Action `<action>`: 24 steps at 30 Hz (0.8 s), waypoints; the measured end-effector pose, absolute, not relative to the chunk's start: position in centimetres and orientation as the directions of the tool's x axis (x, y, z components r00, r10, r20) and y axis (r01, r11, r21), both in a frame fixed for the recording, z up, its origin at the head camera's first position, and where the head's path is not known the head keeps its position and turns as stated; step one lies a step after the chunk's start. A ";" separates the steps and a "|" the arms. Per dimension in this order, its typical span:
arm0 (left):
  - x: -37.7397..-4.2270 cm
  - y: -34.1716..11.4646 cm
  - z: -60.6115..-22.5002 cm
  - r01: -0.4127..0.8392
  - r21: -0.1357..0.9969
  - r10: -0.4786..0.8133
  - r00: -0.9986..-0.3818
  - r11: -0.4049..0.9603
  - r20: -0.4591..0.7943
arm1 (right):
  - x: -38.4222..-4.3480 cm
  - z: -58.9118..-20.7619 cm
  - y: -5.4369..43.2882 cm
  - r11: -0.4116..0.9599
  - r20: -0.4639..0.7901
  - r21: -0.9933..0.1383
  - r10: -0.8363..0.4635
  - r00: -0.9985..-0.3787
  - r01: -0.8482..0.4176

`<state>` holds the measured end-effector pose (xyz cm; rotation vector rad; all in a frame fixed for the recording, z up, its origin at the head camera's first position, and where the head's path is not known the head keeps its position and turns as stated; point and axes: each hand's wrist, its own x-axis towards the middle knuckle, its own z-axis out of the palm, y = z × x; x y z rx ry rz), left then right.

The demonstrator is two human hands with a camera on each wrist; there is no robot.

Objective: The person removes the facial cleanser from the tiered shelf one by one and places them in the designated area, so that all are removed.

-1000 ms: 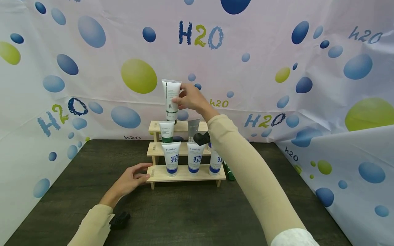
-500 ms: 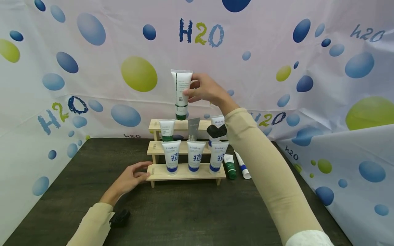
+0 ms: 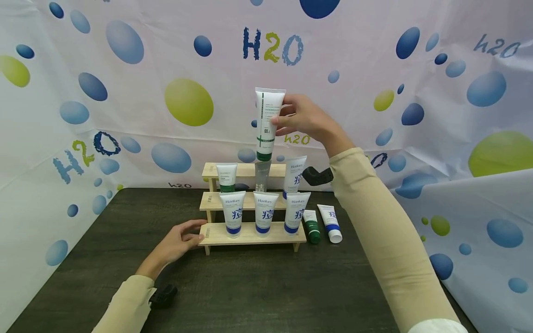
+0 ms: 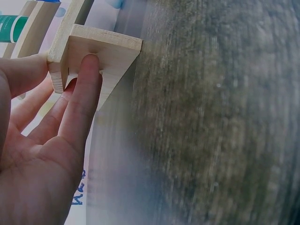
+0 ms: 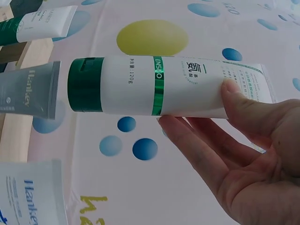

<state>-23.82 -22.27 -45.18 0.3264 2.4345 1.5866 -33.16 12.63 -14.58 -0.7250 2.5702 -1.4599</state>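
Note:
My right hand [image 3: 310, 119] holds a large white tube [image 3: 266, 122] with a green cap by its right edge, thumb in front. Cap down, the tube hangs over the top of a three-tier wooden display stand [image 3: 248, 237], just above a grey tube [image 3: 262, 176]. In the right wrist view its green cap [image 5: 85, 85] points toward the crimped end of that grey tube [image 5: 30, 91]. At the stand's lower left corner, my left hand [image 3: 179, 243] pinches the end of the bottom shelf. The left wrist view shows a finger against the underside of the wood [image 4: 110, 44].
Three white tubes with blue caps [image 3: 232, 212] stand along the bottom shelf. The middle shelf bears a small green-and-white tube [image 3: 226, 177] and a blue-capped tube [image 3: 294, 175]. A green-capped tube [image 3: 312, 226] and a blue-capped tube [image 3: 330, 223] lie on the dark table, right of the stand.
My right hand has carried the white tube right and upward, from the left end of the top shelf to above the grey tube. The left hand stays at the stand's corner.

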 end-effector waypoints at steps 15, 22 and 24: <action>-23.7 -22.3 -45.1 0.038 0.913 0.278 -0.957 0.405 -0.084 | -32.3 -14.4 17.4 0.432 0.186 -0.831 -0.380 -0.906 -0.351; -23.7 -22.2 -45.1 0.039 0.910 0.279 -0.957 0.413 -0.085 | -32.0 -15.3 19.8 0.478 0.193 -0.803 -0.356 -0.914 -0.356; -23.7 -22.2 -45.1 0.042 0.912 0.282 -0.956 0.408 -0.082 | -31.9 -15.7 20.5 0.487 0.195 -0.797 -0.350 -0.916 -0.356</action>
